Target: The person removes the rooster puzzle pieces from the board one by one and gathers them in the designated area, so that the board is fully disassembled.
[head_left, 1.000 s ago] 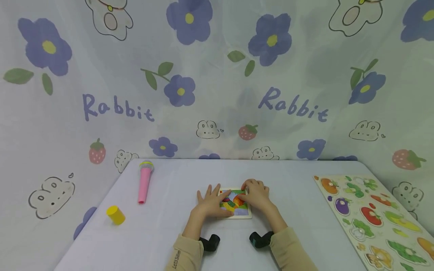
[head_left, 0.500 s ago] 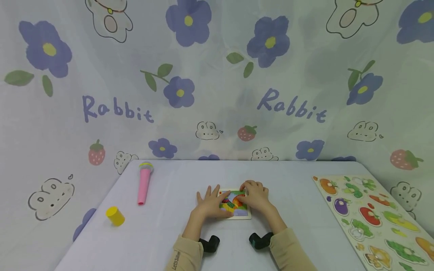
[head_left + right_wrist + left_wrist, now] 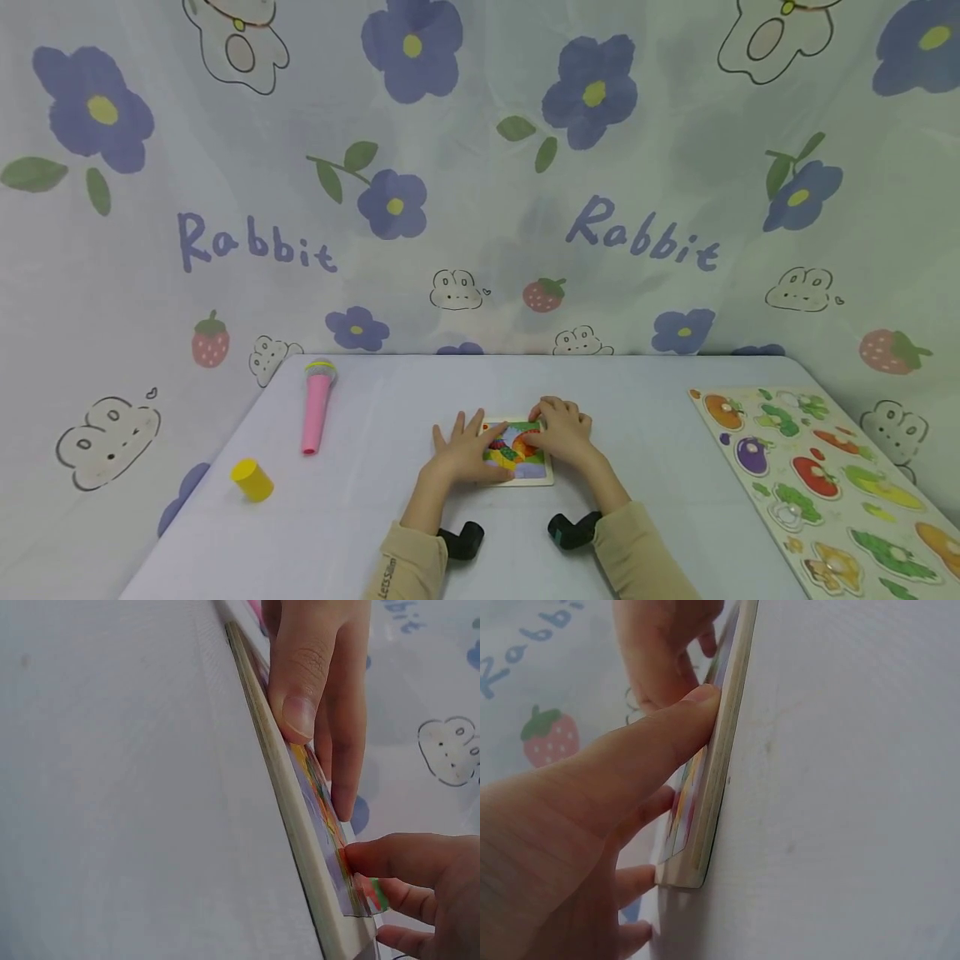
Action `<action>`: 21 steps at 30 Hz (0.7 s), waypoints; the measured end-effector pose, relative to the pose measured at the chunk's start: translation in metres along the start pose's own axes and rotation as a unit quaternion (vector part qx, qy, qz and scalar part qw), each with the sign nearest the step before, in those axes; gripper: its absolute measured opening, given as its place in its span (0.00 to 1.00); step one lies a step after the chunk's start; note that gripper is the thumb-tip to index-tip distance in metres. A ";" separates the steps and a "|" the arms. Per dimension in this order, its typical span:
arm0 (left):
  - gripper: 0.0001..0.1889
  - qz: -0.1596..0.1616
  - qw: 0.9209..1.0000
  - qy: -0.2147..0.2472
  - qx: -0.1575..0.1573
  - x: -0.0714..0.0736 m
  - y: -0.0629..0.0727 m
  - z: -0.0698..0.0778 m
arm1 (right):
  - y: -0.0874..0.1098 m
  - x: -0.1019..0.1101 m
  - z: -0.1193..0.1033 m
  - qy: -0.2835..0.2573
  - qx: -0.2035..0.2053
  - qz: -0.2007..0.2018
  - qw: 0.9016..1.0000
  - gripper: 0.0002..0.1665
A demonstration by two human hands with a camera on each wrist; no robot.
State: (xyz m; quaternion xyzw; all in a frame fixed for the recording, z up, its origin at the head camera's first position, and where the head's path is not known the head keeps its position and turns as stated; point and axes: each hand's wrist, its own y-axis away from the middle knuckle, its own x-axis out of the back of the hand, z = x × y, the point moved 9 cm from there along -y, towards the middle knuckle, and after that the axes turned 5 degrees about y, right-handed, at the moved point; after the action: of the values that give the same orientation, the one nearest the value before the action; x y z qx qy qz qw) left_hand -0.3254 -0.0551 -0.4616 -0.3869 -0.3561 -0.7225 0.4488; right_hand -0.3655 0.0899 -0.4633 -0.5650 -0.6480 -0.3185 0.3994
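A small flat picture puzzle (image 3: 531, 471) in a pale wooden frame lies on the white table between both hands. My left hand (image 3: 463, 456) rests over its left side with fingers spread. In the left wrist view the thumb (image 3: 652, 739) lies on the puzzle's near part, while other fingertips touch its left end. At the upper right corner, my right hand (image 3: 564, 432) pinches a puzzle piece (image 3: 373, 892) between thumb and fingers. That piece sticks up, tilted, with red and green on it. Fingers hide part of the picture.
A pink toy microphone (image 3: 317, 412) and a yellow cylinder (image 3: 252, 480) stand off to the left. Along the right side lies a large vegetable puzzle board (image 3: 757, 496). Black wrist-camera mounts (image 3: 462, 542) show at both cuffs. A printed curtain (image 3: 480, 167) hangs behind the table.
The whole head view has shifted slightly left. Both hands keep nearly the same place on the puzzle.
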 end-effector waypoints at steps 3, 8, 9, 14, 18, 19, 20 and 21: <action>0.40 0.000 1.000 0.001 0.000 0.001 0.001 0.001 | 0.001 0.002 -0.001 -0.015 0.002 0.004 1.000 0.16; 0.40 0.002 1.000 0.000 -0.002 0.001 0.001 0.001 | 0.002 0.006 -0.001 -0.023 0.004 0.014 1.000 0.16; 0.40 0.003 1.000 -0.002 -0.002 0.002 0.001 0.002 | 0.001 0.006 0.000 -0.025 0.004 0.016 1.000 0.15; 0.40 0.006 1.000 -0.009 0.000 0.003 0.002 0.002 | 0.001 0.008 0.000 -0.063 0.007 0.018 0.998 0.09; 0.38 0.002 1.000 -0.002 -0.009 0.001 0.001 0.004 | 0.004 0.011 -0.001 -0.102 0.023 0.020 0.994 0.11; 0.37 0.000 1.000 0.002 -0.016 0.001 0.001 0.004 | 0.005 0.011 -0.001 -0.109 0.025 0.020 0.994 0.12; 0.36 -0.002 1.000 0.007 -0.024 0.000 0.001 0.006 | 0.005 0.011 -0.001 -0.116 0.025 0.021 0.993 0.12; 0.35 -0.004 0.999 0.009 -0.032 -0.001 0.000 0.007 | 0.005 0.011 0.000 -0.120 0.023 0.021 0.992 0.11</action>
State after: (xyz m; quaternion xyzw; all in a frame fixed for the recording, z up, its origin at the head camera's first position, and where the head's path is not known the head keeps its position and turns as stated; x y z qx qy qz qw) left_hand -0.3232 -0.0490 -0.4589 -0.3931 -0.3296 -0.7390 0.4368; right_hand -0.3611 0.0958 -0.4536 -0.6038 -0.6860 -0.2250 0.3380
